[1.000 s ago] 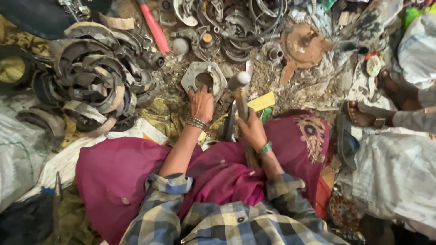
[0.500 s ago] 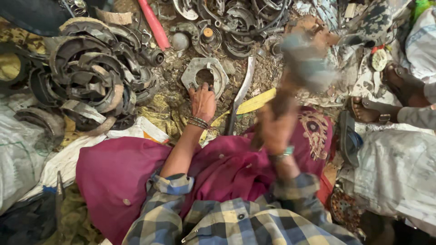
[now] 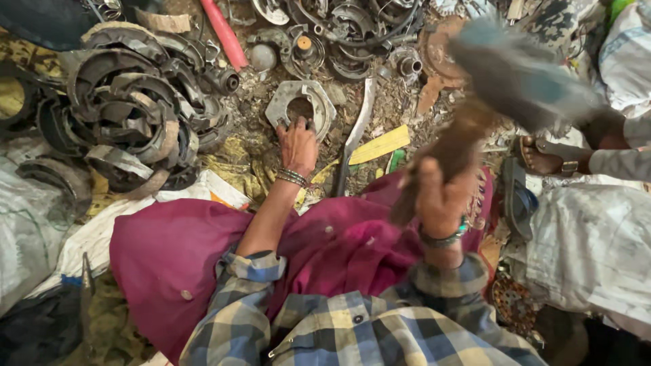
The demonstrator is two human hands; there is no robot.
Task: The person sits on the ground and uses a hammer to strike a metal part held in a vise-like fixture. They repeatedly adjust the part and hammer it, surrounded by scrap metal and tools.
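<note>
Since half a second ago the hammer [image 3: 502,81] has swung higher and now sits raised at about one o'clock from the person's lap, its head a wide blur; the left hand has stayed put on the metal plate.

At nine to ten o'clock lies a heap of curved metal scraps [image 3: 129,115], piled clear of the working spot. At eleven o'clock a red rod [image 3: 226,34] rests on the dirt floor [image 3: 251,146].

At twelve o'clock the left hand [image 3: 297,146] rests on the near rim of the metal plate [image 3: 300,108], a flat grey piece with a round hole, lying on the ground. The fingers are slightly spread and pressed down on the rim, seemingly to pin the plate so it cannot jump, while keeping away from its far side. Bangles sit at the wrist.

Just right of the plate a long metal bar [image 3: 357,132] lies near a yellow strip [image 3: 380,144].

The right hand [image 3: 439,196] is wrapped tight round the wooden handle, fingers curled closed, low on the shaft for reach.

At three o'clock another person's sandalled foot [image 3: 546,156] rests near a white sack [image 3: 597,251].
</note>
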